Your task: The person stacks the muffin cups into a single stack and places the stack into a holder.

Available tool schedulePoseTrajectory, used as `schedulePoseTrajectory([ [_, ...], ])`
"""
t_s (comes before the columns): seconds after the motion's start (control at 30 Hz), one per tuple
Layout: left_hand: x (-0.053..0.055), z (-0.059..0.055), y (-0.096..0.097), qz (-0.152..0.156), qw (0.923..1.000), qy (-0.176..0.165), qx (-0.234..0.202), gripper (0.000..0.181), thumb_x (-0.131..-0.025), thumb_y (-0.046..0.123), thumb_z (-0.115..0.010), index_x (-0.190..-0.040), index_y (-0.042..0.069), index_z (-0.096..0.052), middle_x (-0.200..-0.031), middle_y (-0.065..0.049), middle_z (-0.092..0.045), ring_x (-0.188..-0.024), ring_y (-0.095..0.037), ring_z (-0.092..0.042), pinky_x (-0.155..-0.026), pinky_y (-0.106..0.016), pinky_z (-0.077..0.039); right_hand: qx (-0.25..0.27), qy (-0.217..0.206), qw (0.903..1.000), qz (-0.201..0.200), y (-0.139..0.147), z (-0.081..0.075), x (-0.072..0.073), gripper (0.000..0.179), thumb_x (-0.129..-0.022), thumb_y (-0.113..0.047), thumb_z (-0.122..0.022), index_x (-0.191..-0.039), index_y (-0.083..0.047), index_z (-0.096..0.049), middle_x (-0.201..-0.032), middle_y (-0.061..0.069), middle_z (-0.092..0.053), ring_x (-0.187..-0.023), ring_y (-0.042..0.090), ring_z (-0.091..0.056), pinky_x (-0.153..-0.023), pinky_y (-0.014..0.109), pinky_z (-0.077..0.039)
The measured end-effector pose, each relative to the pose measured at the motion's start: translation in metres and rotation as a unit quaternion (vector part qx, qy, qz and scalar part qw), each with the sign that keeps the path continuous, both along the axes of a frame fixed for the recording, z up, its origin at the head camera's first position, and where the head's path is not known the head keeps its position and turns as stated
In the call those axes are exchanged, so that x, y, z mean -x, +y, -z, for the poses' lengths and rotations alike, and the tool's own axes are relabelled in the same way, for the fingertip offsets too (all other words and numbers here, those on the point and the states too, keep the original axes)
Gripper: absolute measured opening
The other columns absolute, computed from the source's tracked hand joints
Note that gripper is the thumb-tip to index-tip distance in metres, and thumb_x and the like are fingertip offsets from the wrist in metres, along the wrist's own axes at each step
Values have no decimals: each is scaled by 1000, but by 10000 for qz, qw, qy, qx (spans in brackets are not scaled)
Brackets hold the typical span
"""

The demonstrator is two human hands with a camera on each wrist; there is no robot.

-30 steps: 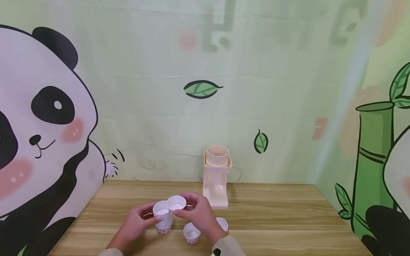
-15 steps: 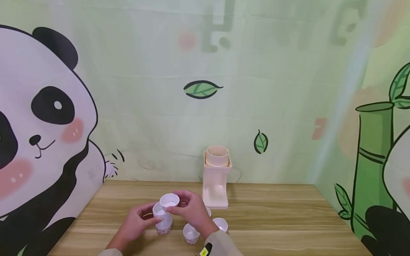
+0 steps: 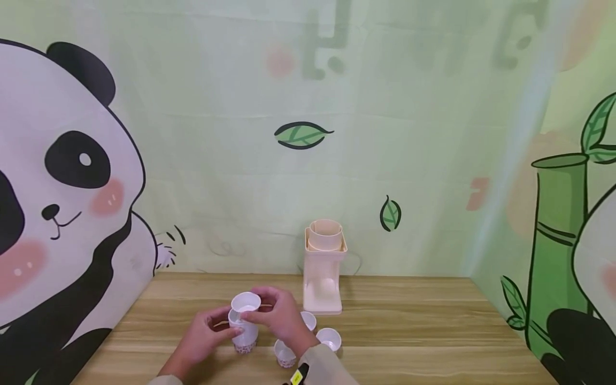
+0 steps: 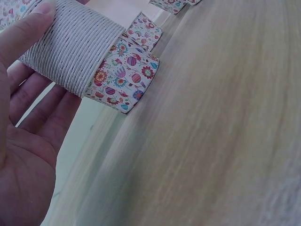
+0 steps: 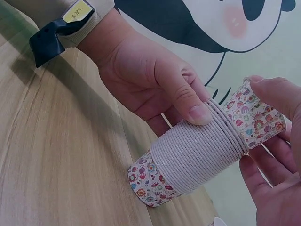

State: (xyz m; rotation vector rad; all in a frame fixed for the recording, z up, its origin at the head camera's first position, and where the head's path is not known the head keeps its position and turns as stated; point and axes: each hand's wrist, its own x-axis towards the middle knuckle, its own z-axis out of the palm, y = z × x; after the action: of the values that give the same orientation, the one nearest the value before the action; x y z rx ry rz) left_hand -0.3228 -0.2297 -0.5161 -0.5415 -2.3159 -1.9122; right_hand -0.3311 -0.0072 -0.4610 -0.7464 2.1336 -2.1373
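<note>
A stack of nested paper cups [image 3: 246, 336], with many white rims and a floral base, is gripped between the thumb and fingers of my left hand [image 3: 203, 336]. My right hand [image 3: 283, 316] pinches a single floral paper cup [image 5: 256, 117] at the top of that stack. In the head view this cup [image 3: 246, 301] stands over the stack's mouth, its lower part seemingly just inside; how deep is hidden. The right wrist view shows the left thumb pressing the ribbed rims of the stack [image 5: 193, 155]. The stack's floral base [image 4: 124, 75] is near the wooden tabletop.
Three loose paper cups stand upright by my right forearm: one cup behind [image 3: 308, 321], one to the right [image 3: 329, 340], one in front [image 3: 285, 355], partly covered by the sleeve. A pale pink dispenser-like stand [image 3: 322, 289] with a round tube is at the back, before the printed cloth.
My right hand has moved left with the single cup, from beside the stack's rim to right over its mouth. The left hand and stack have stayed almost still.
</note>
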Motion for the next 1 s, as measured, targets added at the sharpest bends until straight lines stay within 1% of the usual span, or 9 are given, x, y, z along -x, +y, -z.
schedulePoseTrajectory([
  [0.13, -2, -1, 0, -73, 10000, -46, 29, 53, -91, 5, -84, -136, -13, -63, -124, -22, -75, -105, -7, -73, -92, -23, -59, -97, 27, 9999, -23, -2, 0, 0, 45, -88, 0, -86, -130, 4, -71, -117, 17, -77, -106, 27, -75, -92, 29, -62],
  [0.33, -2, -2, 0, -95, 9999, -60, 99, 54, -92, 6, -84, -137, -13, -63, -126, -23, -74, -106, -7, -72, -93, -22, -59, -146, -32, 9999, -28, -5, -1, 0, 45, -88, 1, -85, -130, 4, -70, -120, 17, -76, -109, 34, -74, -92, 29, -62],
  [0.47, -1, -1, 0, -160, 9997, -147, 145, 53, -91, 7, -85, -136, -11, -65, -125, -22, -74, -106, -7, -72, -93, -22, -59, -174, -56, 9998, -68, -5, -1, 1, 44, -87, 3, -85, -129, 3, -71, -121, 18, -76, -111, 35, -73, -92, 29, -62],
  [0.6, -1, 0, -1, -141, 9996, -153, 176, 52, -90, 8, -85, -136, -10, -66, -127, -24, -73, -107, -8, -72, -94, -23, -59, -216, -104, 9996, -122, -5, 1, 3, 45, -87, 2, -86, -130, 4, -71, -122, 16, -76, -110, 33, -74, -91, 30, -62],
  [0.77, -1, 0, -1, -126, 9996, -88, 225, 51, -90, 8, -85, -135, -9, -67, -127, -26, -73, -107, -8, -72, -94, -23, -58, -315, -164, 9992, -164, -6, 5, 5, 47, -87, 0, -87, -131, 5, -70, -120, 11, -76, -106, 24, -74, -91, 29, -62],
  [0.87, -1, 0, -1, -126, 9996, -64, 232, 50, -90, 7, -85, -134, -9, -67, -126, -25, -73, -107, -8, -72, -94, -23, -58, -396, -203, 9988, -179, -6, 6, 5, 47, -87, -1, -87, -131, 4, -70, -120, 9, -76, -106, 22, -74, -92, 30, -62],
  [1.0, -1, -1, -1, -122, 9996, 4, 242, 49, -91, 7, -85, -133, -10, -67, -123, -22, -75, -106, -7, -72, -94, -23, -59, -481, -227, 9984, -199, -6, 8, 7, 47, -87, -2, -87, -131, 2, -71, -121, 8, -76, -108, 24, -73, -93, 32, -62],
])
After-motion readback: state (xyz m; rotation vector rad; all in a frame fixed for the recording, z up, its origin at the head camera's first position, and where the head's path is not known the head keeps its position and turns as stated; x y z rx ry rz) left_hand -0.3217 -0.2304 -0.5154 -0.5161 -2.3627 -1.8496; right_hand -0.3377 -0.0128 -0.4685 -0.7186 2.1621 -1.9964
